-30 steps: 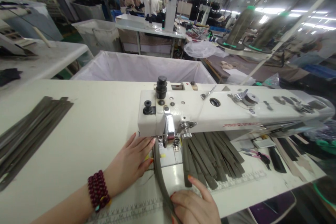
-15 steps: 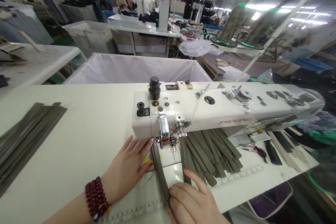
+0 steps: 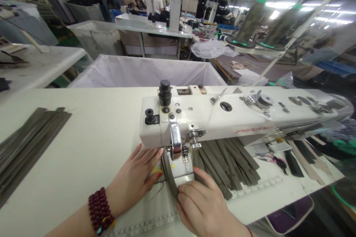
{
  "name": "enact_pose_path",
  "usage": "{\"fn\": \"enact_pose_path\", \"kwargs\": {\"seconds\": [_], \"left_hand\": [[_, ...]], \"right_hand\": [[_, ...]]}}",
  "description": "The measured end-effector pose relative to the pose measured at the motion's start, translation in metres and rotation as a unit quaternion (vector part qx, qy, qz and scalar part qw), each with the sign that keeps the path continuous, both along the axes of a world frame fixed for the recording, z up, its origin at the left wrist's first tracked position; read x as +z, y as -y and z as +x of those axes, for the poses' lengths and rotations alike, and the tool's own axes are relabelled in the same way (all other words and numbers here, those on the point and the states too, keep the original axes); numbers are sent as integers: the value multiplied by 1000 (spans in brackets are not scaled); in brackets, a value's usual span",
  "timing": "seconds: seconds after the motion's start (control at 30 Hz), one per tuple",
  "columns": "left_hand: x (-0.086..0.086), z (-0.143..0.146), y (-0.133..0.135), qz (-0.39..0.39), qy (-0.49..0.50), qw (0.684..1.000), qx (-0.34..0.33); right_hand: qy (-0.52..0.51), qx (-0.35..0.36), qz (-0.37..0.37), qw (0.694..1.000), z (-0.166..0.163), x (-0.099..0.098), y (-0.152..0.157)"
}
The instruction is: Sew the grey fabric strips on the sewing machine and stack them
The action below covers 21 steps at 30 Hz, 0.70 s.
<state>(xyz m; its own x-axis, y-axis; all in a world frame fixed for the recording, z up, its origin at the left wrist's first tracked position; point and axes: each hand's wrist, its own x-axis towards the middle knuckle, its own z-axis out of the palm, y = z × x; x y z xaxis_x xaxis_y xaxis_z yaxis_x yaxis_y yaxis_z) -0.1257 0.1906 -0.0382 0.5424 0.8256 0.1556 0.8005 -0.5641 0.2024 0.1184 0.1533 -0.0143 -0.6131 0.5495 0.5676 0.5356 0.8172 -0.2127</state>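
A white sewing machine (image 3: 217, 118) stretches across the table. Under its needle end runs a narrow grey-brown fabric strip (image 3: 170, 177), curving toward me. My right hand (image 3: 204, 203) pinches the strip's near end, with the index finger stretched out beside the machine's bed. Left of the needle area, my left hand (image 3: 139, 174) lies flat with fingers spread, its fingertips by the strip and partly under the machine head. A dark red bead bracelet (image 3: 100, 209) circles the left wrist. More grey-brown strips (image 3: 225, 163) lie fanned out under the machine's arm.
A stack of long strips (image 3: 30, 144) lies on the table's left. Pink-handled snips (image 3: 274, 160) and dark pieces rest at the right. Printed rulers mark the table's front. Behind stands a white-lined bin (image 3: 144, 72); farther back a person in a white top (image 3: 152, 2) is at another machine.
My right hand has moved forward, closer to the needle, with the strip in its fingers. The left hand stays nearly where it was. The view has shifted slightly.
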Motion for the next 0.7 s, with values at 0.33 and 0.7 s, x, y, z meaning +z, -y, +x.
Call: {"fn": "enact_pose_path", "kwargs": {"seconds": [0.33,0.7], "left_hand": [[7,0,-4,-18,-15,1000,-11],[6,1,-6,-9,1,1000,-10]], "right_hand": [[127,8,13,992,-6,0,-31],[218,17,43,975,-27,-1,-57]]}}
